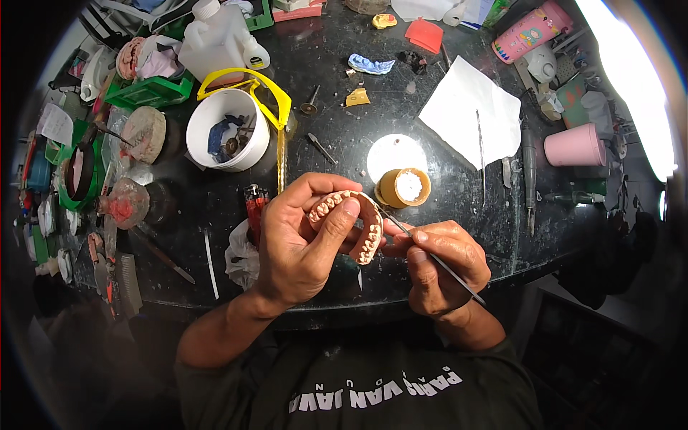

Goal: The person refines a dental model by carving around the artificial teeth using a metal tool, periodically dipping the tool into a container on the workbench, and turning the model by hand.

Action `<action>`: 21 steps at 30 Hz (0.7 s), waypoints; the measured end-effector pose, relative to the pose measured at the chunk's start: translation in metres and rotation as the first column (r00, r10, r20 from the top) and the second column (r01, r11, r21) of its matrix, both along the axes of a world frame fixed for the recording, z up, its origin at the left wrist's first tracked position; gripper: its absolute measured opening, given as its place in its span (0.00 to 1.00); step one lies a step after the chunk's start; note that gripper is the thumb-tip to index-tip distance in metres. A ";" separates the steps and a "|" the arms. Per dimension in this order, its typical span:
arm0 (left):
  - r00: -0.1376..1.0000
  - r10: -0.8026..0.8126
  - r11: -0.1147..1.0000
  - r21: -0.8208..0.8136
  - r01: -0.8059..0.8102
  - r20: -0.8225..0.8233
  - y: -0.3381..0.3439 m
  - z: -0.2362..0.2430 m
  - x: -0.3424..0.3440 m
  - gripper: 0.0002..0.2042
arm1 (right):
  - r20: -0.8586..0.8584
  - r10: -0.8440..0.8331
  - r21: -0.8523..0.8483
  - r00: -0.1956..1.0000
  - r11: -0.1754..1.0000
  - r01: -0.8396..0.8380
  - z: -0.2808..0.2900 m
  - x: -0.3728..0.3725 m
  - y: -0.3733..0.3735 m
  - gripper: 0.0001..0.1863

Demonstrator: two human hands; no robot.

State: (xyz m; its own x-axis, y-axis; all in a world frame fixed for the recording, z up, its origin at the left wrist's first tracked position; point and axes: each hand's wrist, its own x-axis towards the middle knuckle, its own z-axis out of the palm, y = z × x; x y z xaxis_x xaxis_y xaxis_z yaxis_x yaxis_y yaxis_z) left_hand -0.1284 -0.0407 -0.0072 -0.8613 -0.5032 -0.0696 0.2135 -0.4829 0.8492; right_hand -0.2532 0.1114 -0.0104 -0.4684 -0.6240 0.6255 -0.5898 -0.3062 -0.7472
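My left hand [301, 244] grips a horseshoe-shaped dental cast [371, 236], thumb across its inner side and fingers behind it. A row of pale teeth runs along its arch. In my right hand [448, 269] is a thin metal dental instrument [459, 278], held like a pen, its far end at the cast's outer side near the front of the arch. Whether the tip touches the cast I cannot tell. Just beyond the cast stands a small tan cup [387, 189] of white material [409, 185], beside a white round disc [390, 152].
A white tub [261, 147] with scraps and yellow safety glasses [284, 107] stand beyond my left hand. White paper [459, 107] lies far right, a slim tool [481, 143] on it. A handpiece [529, 172] and pink cup [573, 145] sit further right. A red lighter [255, 208] lies by my left wrist.
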 end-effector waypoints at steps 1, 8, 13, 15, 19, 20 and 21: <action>1.000 0.001 1.000 0.000 -0.001 0.000 0.000 -0.001 0.000 0.09 | 0.000 0.001 0.000 1.000 1.000 -0.001 0.001 0.000 0.000 0.14; 0.998 0.012 0.993 -0.115 -0.005 0.065 -0.001 -0.003 0.000 0.12 | 0.017 -0.008 -0.003 1.000 1.000 0.008 0.001 0.001 -0.001 0.14; 0.997 0.022 0.990 -0.141 -0.011 0.077 -0.002 -0.002 0.001 0.12 | 0.022 -0.006 -0.007 1.000 1.000 0.006 0.000 0.000 -0.001 0.15; 0.999 0.000 0.992 -0.128 0.007 0.052 -0.003 -0.003 0.000 0.12 | 0.034 0.013 0.001 0.999 1.000 -0.013 0.000 0.000 0.000 0.15; 0.999 0.010 0.987 -0.158 -0.004 0.039 -0.002 -0.005 0.000 0.12 | 0.057 -0.002 -0.014 0.998 1.000 0.003 0.001 0.003 0.000 0.14; 1.000 -0.001 0.991 -0.131 0.003 0.015 -0.001 -0.005 0.001 0.10 | 0.074 0.005 -0.017 0.997 1.000 -0.003 0.001 0.004 0.001 0.14; 1.000 -0.013 0.995 -0.104 0.012 -0.010 -0.001 -0.005 0.001 0.09 | 0.089 0.010 -0.018 0.996 1.000 -0.009 0.001 0.005 0.001 0.14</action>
